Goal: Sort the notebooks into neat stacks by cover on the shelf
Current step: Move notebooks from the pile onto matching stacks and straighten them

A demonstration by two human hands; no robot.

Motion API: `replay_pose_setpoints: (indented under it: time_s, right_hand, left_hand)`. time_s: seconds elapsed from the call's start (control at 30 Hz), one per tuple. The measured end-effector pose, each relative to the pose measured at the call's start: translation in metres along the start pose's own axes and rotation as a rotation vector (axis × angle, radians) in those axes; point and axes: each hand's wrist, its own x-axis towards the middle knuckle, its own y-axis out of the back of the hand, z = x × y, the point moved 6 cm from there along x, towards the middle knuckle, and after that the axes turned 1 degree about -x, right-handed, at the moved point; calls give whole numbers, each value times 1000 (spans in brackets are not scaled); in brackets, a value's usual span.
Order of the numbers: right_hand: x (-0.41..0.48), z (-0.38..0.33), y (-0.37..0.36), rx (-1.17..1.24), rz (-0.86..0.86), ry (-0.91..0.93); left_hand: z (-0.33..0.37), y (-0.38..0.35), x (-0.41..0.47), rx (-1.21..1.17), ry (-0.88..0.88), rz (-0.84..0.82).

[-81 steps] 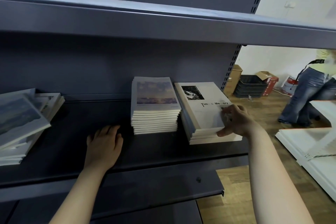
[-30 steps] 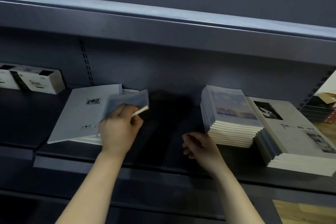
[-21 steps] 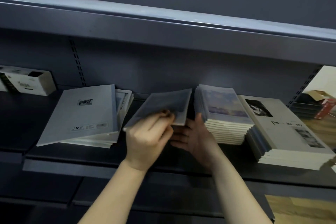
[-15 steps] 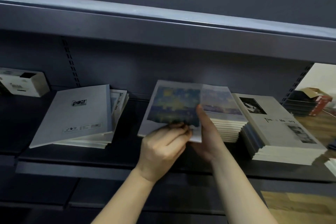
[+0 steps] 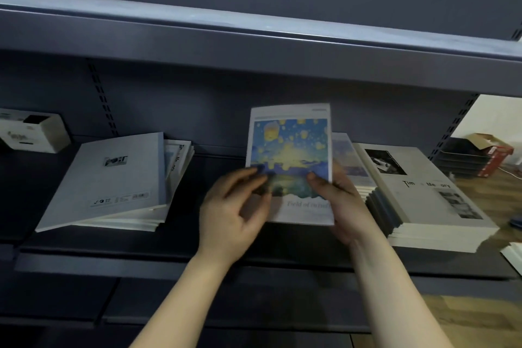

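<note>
A notebook with a blue and yellow lantern cover (image 5: 291,147) is held up over the middle of the dark shelf (image 5: 169,237). My right hand (image 5: 339,200) grips its lower right corner, thumb on the cover. My left hand (image 5: 234,206) touches its lower left edge with loosely spread fingers. Behind it stands a stack of sky-cover notebooks (image 5: 348,161), partly hidden. To the right lies a stack of grey "Time Memory" notebooks (image 5: 423,195). An untidy pile topped by a grey notebook (image 5: 113,181) lies on the left.
A white box (image 5: 34,133) sits at the far left of the shelf. The upper shelf's edge (image 5: 254,39) runs overhead. Beyond the right end are a wooden floor, black trays (image 5: 463,158) and a cardboard box (image 5: 491,147). A lower shelf (image 5: 141,299) juts out below.
The notebook came off the left pile in my left hand, moved right and turned cover up; my right hand has taken hold of it and my left hand's grip has loosened.
</note>
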Motion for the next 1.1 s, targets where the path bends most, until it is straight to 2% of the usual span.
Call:
replay_pose_setpoints:
  time_s: [0.2,0.3,0.43,0.53,0.63,0.77,0.83,0.93,1.1]
  right_hand:
    - [4,-32,35,-41,76,57]
    - [7,-46,56,-50,115,29]
    - [14,-60,80,-88,97,-11]
    - [23,-57,96,-291,128,-40]
    - [31,-48,110,-446,253,-30]
    - [38,-41,122,-618,466,37]
    - [41,-37,125,-776,552,23]
    - [44,-39,118,-1026,586,72]
    - [47,-42,105,-1167,605,144]
  left_hand:
    - [-39,-11,-6,-202,382,-40]
    - [-57,-22,-17,-155,456,-146]
    - [-74,-40,-33,37,478,-344]
    - [-80,-48,-42,206,491,-438]
    - [-79,-52,-44,314,434,-464]
    - [-79,-55,-45,339,397,-477]
    - [-80,-55,-45,353,402,-475]
    - [-81,-55,-46,368,408,-474]
    - [-83,-56,-49,401,411,-496]
